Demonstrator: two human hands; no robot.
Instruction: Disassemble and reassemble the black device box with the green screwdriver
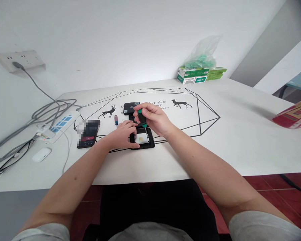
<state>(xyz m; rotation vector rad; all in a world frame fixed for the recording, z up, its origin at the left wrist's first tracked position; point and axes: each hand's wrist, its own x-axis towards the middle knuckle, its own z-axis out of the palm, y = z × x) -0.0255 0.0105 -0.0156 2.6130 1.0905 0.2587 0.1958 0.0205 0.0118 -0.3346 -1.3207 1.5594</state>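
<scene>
A black device casing (152,144) lies open on the white table, with a pale inner part (141,138) bearing a small gold patch. My right hand (154,117) grips a green and black screwdriver (142,118), its shaft pointing down at the casing's upper right. My left hand (122,135) is curled at the casing's left side, thumb on its lower left edge and fingers at its top left, steadying it. Behind the casing lies a black box-like piece (130,108), and another dark piece is partly hidden by my hands.
A second screwdriver (116,121) lies left of the dark pieces. Further left are a phone (88,134), a power strip (62,126) with cables, glasses (15,157) and a white earphone case (41,154). Green boxes (193,75) stand by the wall; a red package (293,115) is far right.
</scene>
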